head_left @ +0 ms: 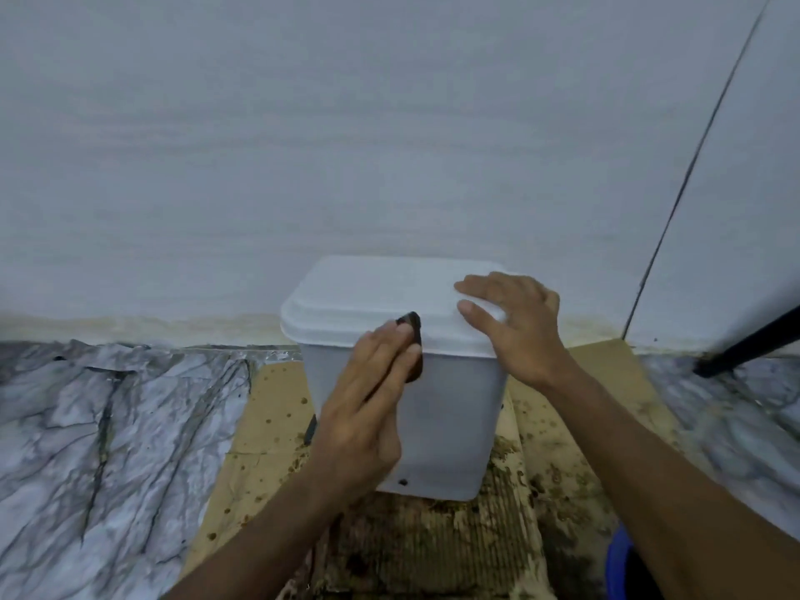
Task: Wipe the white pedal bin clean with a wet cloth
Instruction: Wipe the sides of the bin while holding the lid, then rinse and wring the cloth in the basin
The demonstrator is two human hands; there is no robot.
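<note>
Stained cardboard [268, 409] lay below our left grip [372, 396], which pressed a dark cloth [414, 339] with flat fingers against the front of the white pedal bin [454, 417], while our right grip [515, 326] rested open-palmed on its closed lid [368, 292], contents hidden, a black leg [749, 344] slanting further right.

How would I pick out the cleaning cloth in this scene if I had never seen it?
Find the white wall, then the white pedal bin against it on stained cardboard. At the front edge of the lid, the left hand presses a small dark cloth. It is the only dark patch peeking out from under a hand; the right hand rests bare on the lid.
</note>
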